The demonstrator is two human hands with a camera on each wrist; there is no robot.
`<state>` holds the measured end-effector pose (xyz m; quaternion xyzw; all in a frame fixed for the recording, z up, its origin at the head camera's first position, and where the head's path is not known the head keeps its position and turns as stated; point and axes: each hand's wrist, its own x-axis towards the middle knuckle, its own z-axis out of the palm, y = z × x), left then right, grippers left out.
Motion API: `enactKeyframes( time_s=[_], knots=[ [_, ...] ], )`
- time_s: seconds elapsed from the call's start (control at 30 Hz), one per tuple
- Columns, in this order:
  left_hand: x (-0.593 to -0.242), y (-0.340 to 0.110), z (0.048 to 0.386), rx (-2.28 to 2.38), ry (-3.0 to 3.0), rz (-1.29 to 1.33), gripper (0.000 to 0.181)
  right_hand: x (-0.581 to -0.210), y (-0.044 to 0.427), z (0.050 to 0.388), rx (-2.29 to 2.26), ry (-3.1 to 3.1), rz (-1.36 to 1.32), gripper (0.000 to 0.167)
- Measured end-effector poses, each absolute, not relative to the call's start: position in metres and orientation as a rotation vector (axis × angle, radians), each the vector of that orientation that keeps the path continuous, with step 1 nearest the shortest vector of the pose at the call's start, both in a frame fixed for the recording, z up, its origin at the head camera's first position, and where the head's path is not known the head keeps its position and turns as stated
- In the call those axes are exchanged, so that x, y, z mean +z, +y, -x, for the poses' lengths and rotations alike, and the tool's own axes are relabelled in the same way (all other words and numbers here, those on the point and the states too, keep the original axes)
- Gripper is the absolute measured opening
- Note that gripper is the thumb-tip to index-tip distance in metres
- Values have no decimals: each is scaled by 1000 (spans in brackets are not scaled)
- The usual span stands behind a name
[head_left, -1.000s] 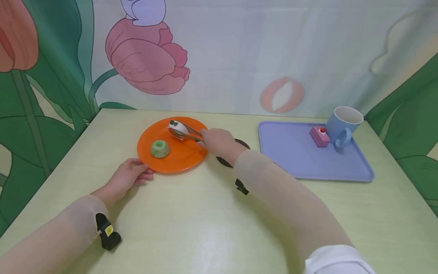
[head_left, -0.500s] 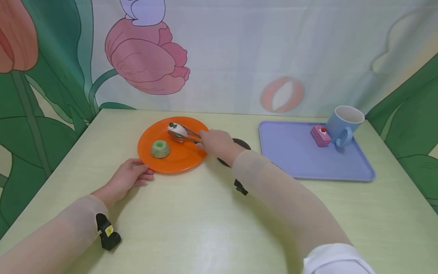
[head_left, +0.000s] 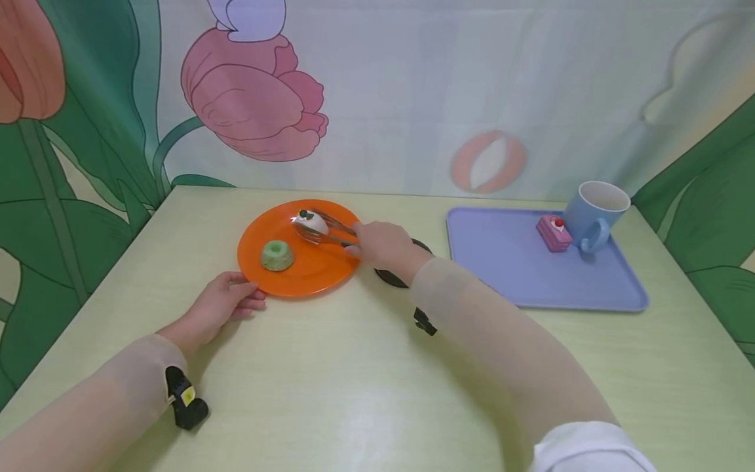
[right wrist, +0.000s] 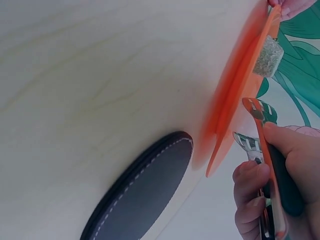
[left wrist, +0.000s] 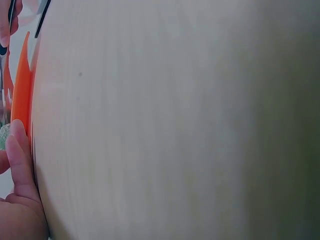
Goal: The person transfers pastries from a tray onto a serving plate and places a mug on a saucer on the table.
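Observation:
My left hand (head_left: 221, 303) holds the near-left rim of the orange plate (head_left: 307, 282) between thumb and fingers. On the plate a small green ring-shaped cake (head_left: 276, 255) sits toward the left. Farther back is a white round cake (head_left: 311, 223) with a dark green topping. My right hand (head_left: 386, 246) grips metal tongs (right wrist: 265, 150) with dark grips. Their arms stand apart, one on either side of the white cake; whether they touch it I cannot tell. In the right wrist view the white cake is not visible.
A round black stitched coaster (right wrist: 145, 195) lies partly under my right wrist. At the right, a lavender tray (head_left: 501, 262) bears a pink cake slice (head_left: 554, 234) with a red berry and a light blue mug (head_left: 592, 213). A printed curtain (head_left: 389, 98) hangs behind the table.
The tongs' arms have spread farther apart around the white cake, and my right hand has shifted slightly to the right. My left hand stays at the plate's rim.

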<state>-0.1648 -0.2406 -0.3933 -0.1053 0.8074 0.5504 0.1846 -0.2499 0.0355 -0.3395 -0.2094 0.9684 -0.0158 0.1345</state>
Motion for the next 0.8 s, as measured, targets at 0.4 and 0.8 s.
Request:
enactKeyframes(
  time_s=[0.4,0.8],
  knots=[
    [-391,-238,165,1526,2279,309,51,-339,53,244,-107,2786,624,36],
    [-393,-239,165,1534,2281,302,52,-338,58,246,-105,2783,612,33]
  ],
)
